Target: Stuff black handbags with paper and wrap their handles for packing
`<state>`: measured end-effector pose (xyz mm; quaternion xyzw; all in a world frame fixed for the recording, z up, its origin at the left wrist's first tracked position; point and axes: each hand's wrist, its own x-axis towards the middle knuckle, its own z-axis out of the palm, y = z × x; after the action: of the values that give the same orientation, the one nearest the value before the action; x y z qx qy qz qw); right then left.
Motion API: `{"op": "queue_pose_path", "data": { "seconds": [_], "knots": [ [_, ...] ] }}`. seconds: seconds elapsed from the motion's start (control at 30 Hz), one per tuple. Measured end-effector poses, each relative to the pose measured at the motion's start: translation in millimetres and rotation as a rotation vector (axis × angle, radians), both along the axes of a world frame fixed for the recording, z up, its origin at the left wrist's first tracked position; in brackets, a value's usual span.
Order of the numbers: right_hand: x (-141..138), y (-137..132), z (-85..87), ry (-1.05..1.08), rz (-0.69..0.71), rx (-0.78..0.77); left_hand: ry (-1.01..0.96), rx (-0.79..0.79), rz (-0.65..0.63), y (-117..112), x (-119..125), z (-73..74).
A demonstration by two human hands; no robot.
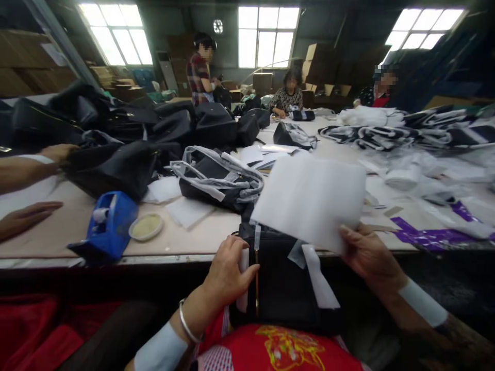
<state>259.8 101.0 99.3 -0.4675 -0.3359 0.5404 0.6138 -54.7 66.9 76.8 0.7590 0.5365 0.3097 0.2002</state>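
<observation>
A black bag (284, 281) with a gold zipper rests between my lap and the table's edge. My left hand (231, 268) grips its left side, thumb near the zipper. White wrapping pieces hang from the bag, one a strip (320, 278) at the right. Pinched at its lower right corner by my right hand (365, 252), a white foam sheet (313, 198) is held up over the bag's far end, slightly blurred. Just beyond, another black bag (211, 175) with wrapped handles lies on the table.
A blue tape dispenser (112, 221) and a round shallow dish (146, 227) stand left of me. Black bags (174, 123) pile up behind them. A co-worker's hands (33, 216) are at the far left. Purple-printed plastic (425, 234) lies right. Several people work around the table.
</observation>
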Motion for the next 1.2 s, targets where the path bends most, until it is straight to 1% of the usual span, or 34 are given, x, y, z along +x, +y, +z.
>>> {"op": "queue_pose_path", "data": {
  "seconds": [0.07, 0.13, 0.2, 0.23, 0.27, 0.3, 0.37, 0.43, 0.47, 0.5, 0.57, 0.63, 0.67, 0.7, 0.73, 0.8, 0.87, 0.93, 1.0, 1.07, 1.13, 1.2],
  "knots": [
    [-18, -1, -11.6, -0.155, 0.171, -0.032, -0.073, -0.058, -0.065, -10, -7, 8.2],
    [-27, 2, -20.3, -0.346, 0.308, -0.070, -0.116, -0.098, -0.188, -21, -16, 15.4],
    [-30, 5, -24.5, -0.527, 0.469, -0.119, -0.127, -0.101, -0.322, -30, -25, 19.2],
    [-31, 6, -24.7, -0.624, 0.555, -0.135, -0.131, -0.089, -0.360, -33, -29, 19.3],
    [-31, 6, -23.6, -0.735, 0.626, -0.130, -0.133, -0.066, -0.361, -35, -33, 17.9],
    [-32, 6, -21.6, -0.863, 0.676, -0.099, -0.128, -0.034, -0.325, -35, -35, 15.3],
    [-32, 3, -15.5, -1.146, 0.709, 0.007, -0.102, 0.042, -0.171, -30, -37, 6.4],
    [-31, -2, -9.5, -1.356, 0.677, 0.098, -0.086, 0.057, 0.011, -21, -37, -6.0],
    [-28, -4, -7.5, -1.387, 0.649, 0.133, -0.102, 0.022, 0.091, -16, -37, -13.0],
    [-24, -6, -6.5, -1.372, 0.602, 0.162, -0.142, -0.034, 0.161, -11, -36, -20.0],
    [-13, -12, -8.3, -1.280, 0.419, 0.188, -0.278, -0.176, 0.278, -3, -35, -32.8],
    [-2, -20, -15.2, -1.211, 0.216, 0.131, -0.432, -0.310, 0.355, 2, -34, -41.7],
    [3, -25, -20.2, -1.192, 0.172, 0.068, -0.494, -0.362, 0.375, 4, -33, -44.1],
    [6, -31, -25.9, -1.180, 0.183, -0.003, -0.532, -0.395, 0.391, 4, -32, -45.1],
    [7, -38, -31.9, -1.170, 0.233, -0.063, -0.542, -0.408, 0.405, 4, -31, -44.9],
    [6, -52, -42.9, -1.156, 0.327, -0.128, -0.501, -0.364, 0.432, 2, -28, -41.7],
    [3, -65, -50.7, -1.128, 0.321, -0.149, -0.436, -0.270, 0.441, -1, -24, -37.7],
    [2, -75, -54.4, -1.016, 0.288, -0.172, -0.398, -0.195, 0.425, -3, -18, -35.7],
    [3, -83, -55.4, -0.882, 0.296, -0.169, -0.376, -0.182, 0.380, -4, -14, -36.1],
    [5, -88, -55.6, -0.791, 0.320, -0.126, -0.353, -0.215, 0.307, -3, -13, -37.5],
    [7, -89, -56.2, -0.702, 0.352, -0.104, -0.312, -0.252, 0.205, 1, -15, -37.4],
    [8, -86, -57.7, -0.653, 0.333, -0.123, -0.234, -0.281, 0.098, 4, -19, -34.1]
  ]
}}
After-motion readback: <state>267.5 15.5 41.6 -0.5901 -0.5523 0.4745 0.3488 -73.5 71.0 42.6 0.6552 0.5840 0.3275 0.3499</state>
